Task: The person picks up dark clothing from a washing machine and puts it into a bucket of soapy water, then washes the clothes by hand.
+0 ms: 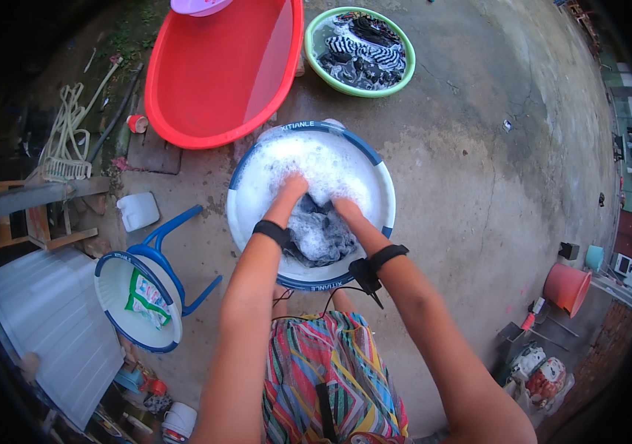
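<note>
In front of me stands a white basin with a blue-and-white rim, full of thick white suds. A dark wet garment lies in it, partly under foam. Both my arms reach down into this basin. My left hand is sunk in the foam at the garment's far left edge, its fingers hidden. Close to it on the right, my right hand dips in at the garment's far right edge; suds cover its fingers too. Whether either hand grips the cloth does not show.
Beyond the basin are a large red tub of water and a green basin of soaking dark and striped clothes. At left, a small white basin holding a green-and-white packet rests on a blue chair near a white jug. A red bucket lies right.
</note>
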Demonstrator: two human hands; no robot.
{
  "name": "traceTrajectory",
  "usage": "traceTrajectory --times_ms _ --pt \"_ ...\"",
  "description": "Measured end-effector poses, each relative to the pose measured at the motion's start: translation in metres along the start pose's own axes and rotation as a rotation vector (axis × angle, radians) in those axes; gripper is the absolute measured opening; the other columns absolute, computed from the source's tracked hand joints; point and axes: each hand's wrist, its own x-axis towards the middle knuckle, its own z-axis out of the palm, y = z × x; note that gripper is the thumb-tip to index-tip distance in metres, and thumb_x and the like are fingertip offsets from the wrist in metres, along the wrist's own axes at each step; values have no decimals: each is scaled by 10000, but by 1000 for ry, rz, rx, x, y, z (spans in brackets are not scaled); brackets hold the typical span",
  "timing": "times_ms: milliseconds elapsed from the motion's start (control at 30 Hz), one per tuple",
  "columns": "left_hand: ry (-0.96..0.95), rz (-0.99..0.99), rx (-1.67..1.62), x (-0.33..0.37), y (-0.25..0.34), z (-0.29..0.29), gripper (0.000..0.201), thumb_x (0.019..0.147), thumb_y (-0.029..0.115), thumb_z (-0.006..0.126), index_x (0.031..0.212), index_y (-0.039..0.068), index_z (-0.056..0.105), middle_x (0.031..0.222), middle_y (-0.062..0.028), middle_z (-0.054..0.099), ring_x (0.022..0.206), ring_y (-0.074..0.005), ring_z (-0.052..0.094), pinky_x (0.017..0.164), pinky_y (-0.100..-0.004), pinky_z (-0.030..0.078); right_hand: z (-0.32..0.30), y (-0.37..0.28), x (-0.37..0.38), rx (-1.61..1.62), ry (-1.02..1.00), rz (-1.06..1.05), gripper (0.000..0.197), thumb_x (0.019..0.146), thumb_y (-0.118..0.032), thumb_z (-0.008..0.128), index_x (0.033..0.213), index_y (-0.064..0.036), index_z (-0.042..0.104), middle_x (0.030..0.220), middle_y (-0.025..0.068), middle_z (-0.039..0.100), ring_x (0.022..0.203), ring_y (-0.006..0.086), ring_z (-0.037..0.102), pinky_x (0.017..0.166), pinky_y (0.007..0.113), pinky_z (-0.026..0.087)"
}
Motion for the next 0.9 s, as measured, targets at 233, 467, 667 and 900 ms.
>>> traceTrajectory --times_ms 233,467,667,900 --pt "352 513 -157 -106 -5 27 544 784 280 603 1261 65 455 1248 -170 487 1178 -333 425 1010 -401 303 -43 -38 -27 167 339 -431 523 813 -284 477 1261 -16 448 1208 204 523 1158 302 478 984 338 345" --pt "302 649 118 -150 18 20 297 749 188 575 1034 104 585 1017 -132 581 912 -301 571 777 -413 455 -75 -61 -52 343 -275 -347 714 851 -439 499 1395 -43 260 1373 100 364 1255 226 346 1042 344 256" --pt "193 554 217 -198 34 -3 338 693 249 649 999 121 583 1105 -144 526 1053 -293 497 879 -421 377 -36 -62 -74 -37 -7 -261 737 761 -494 611 1266 5 415 1224 234 484 1144 350 460 961 395 354" --pt "321 416 -6 -247 10 -32 387 668 317 681 982 108 590 1115 -125 487 1066 -317 451 910 -449 356 -57 -83 -173 82 142 -536 364 749 -252 581 1008 3 561 891 159 596 827 285 569 747 368 445"
